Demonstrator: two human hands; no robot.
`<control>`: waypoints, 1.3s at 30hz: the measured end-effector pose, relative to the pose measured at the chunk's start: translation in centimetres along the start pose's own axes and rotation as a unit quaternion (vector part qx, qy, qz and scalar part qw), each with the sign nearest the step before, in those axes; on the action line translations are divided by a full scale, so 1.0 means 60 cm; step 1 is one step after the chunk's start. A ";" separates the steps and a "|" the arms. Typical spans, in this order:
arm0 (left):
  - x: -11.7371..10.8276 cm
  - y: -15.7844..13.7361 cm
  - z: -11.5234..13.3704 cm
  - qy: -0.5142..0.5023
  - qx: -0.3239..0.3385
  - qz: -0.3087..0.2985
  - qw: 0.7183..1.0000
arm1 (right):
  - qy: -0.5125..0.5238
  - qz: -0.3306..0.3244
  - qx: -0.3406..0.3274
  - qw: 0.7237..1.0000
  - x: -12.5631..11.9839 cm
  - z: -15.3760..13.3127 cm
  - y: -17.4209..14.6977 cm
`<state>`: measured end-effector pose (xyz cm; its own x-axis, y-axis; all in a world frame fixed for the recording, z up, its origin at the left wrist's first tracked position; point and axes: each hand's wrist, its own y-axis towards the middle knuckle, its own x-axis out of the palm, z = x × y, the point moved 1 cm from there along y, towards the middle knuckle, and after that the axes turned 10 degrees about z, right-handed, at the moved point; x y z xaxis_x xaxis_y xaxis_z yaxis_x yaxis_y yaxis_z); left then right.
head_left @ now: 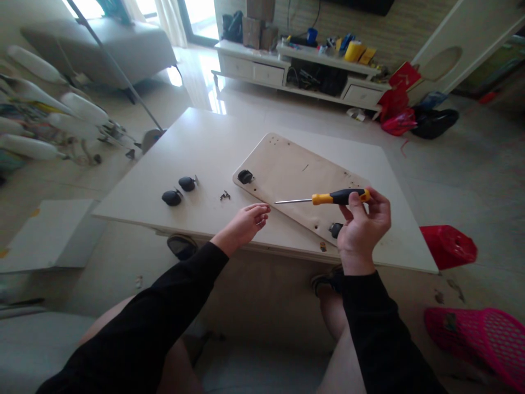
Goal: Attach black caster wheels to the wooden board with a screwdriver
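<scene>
My right hand [365, 227] grips a screwdriver [334, 197] by its black and yellow handle, its shaft pointing left. Close to the tip is my left hand [246, 223], fingers pinched together; what they hold, if anything, is too small to make out. Beneath the screwdriver lies a pale board [283, 169] with rounded corners and small holes. One black caster [245, 176] sits at the board's left corner, and another caster [335, 230] is partly hidden by my right hand. Two loose casters [171, 197] and a small heap of screws [225, 195] lie to the left.
The white table [164, 164] carries all this. A pink mesh basket [492, 339] and a red plastic object [449, 246] are on the right. A white box [53, 235] stands left. Beyond the table, a low cabinet [262, 71] holds tools and boxes.
</scene>
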<state>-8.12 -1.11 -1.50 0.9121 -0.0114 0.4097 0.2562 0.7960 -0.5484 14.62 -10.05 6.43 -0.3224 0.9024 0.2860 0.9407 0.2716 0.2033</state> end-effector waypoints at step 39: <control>0.015 -0.011 0.015 0.101 0.103 0.025 0.989 | -0.015 -0.018 0.013 1.000 0.003 0.003 -0.001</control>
<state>-7.77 -1.11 -0.10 0.9727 -0.0725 0.2203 0.1571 0.9046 -0.3962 14.50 -9.87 6.29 -0.3524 0.9015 0.2512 0.9314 0.3116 0.1883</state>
